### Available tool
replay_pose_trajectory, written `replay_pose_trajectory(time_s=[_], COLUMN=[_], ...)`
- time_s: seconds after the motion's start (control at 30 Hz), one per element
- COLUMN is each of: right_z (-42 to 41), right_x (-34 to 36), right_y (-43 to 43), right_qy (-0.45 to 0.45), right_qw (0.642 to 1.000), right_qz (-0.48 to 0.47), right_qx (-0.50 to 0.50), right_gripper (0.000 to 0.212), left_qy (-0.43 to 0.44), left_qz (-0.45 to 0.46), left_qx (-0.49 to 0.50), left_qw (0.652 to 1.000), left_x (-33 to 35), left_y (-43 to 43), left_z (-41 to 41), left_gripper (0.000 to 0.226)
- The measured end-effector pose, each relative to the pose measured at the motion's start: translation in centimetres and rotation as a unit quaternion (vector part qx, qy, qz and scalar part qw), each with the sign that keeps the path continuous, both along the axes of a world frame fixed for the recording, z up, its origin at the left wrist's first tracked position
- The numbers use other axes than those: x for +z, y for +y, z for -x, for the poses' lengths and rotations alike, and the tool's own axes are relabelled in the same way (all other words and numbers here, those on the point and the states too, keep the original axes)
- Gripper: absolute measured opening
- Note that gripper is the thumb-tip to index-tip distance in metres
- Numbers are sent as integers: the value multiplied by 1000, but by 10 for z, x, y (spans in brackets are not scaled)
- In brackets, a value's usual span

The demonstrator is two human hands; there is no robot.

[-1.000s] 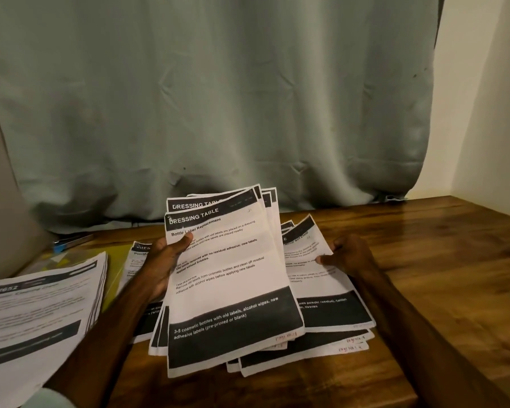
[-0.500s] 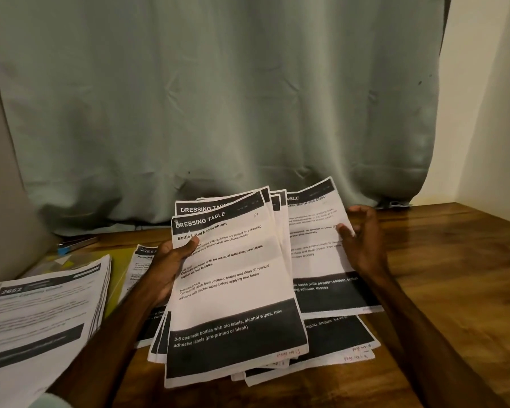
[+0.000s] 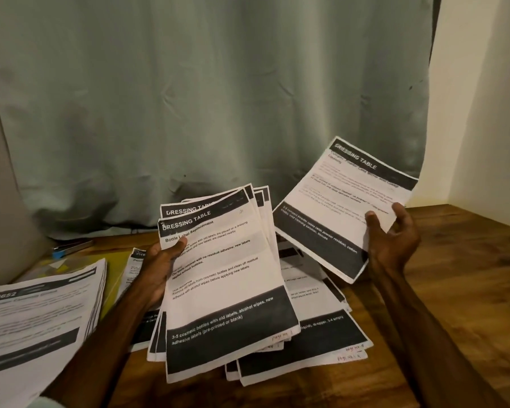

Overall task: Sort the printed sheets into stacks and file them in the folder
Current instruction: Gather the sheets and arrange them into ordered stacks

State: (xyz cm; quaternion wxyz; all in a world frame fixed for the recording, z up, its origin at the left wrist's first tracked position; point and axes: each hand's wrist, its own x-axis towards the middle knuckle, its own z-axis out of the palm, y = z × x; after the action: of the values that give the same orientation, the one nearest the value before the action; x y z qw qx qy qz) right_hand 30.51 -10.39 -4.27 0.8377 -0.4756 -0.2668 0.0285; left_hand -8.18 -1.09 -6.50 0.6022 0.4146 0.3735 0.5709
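My left hand [image 3: 161, 266] grips a fanned bundle of printed "Dressing Table" sheets [image 3: 224, 287] at its left edge, thumb on the top page. My right hand [image 3: 393, 240] holds a single printed sheet [image 3: 345, 207] lifted and tilted up to the right, thumb on its face and fingers behind its right edge. Under both lies a loose pile of sheets [image 3: 315, 346] on the wooden table [image 3: 460, 290]. A thick stack of sheets [image 3: 36, 322] lies at the left. A yellow folder [image 3: 115, 263] shows between that stack and my left arm.
A grey-green curtain [image 3: 203, 98] hangs along the back of the table. A white wall [image 3: 489, 98] closes the right side. A small blue-tipped object [image 3: 71, 248] lies at the back left by the curtain. Another printed sheet [image 3: 134, 269] sits behind my left wrist.
My right hand has lifted one sheet off the pile and swung it up and to the right. The left hand with its bundle has stayed in place.
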Motion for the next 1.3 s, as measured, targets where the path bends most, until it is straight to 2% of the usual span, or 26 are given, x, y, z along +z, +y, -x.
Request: replay_pose_trajectory(time_s=[0.07,0.13,0.23,0.33,0.43,0.5,0.6,0.77,0.93,1.03,1.17,1.3], right_z=[1,2,26,57,72,75,74,67,57,61,60,52], right_x=[0,-4,-5,-5,-6,-4,-4,-4,-3,-8,-11,-11], right_y=[-3,-2,-2,1,1,-3,-2,1,1,2,9,11], right_qy=[-85,-190,-226,-226,-188,-162,-160,-127,-156,-155,-189,-135], right_qw=[994,976,974,963,939,928,925,931,932,921,917,926], right_qz=[18,20,18,43,19,23,44,48,69,104,135,152], right_qx=[-69,-102,7,141,289,335,343,339,319,343,324,319], right_gripper=[45,26,17,21,33,21,8,11,16,16,16,20], left_qy=[-21,-37,-43,-37,-25,-21,-14,42,95,104,91,123], left_qz=[4,2,-6,-10,-28,-33,-28,-19,-20,-21,-19,-22], left_qx=[-10,-25,-63,-84,-83,-71,-64,-19,9,7,3,5], left_qw=[1000,999,997,996,996,997,997,999,995,994,996,992], left_x=[3,6,10,11,11,9,9,4,2,2,3,5], left_y=[-4,-6,-10,-19,-22,-20,-20,-13,-11,-11,-11,-13], left_z=[-1,-3,-10,-25,-35,-36,-37,-35,-32,-31,-31,-31], left_gripper=[39,41,49,38,32,34,35,33,26,28,27,22])
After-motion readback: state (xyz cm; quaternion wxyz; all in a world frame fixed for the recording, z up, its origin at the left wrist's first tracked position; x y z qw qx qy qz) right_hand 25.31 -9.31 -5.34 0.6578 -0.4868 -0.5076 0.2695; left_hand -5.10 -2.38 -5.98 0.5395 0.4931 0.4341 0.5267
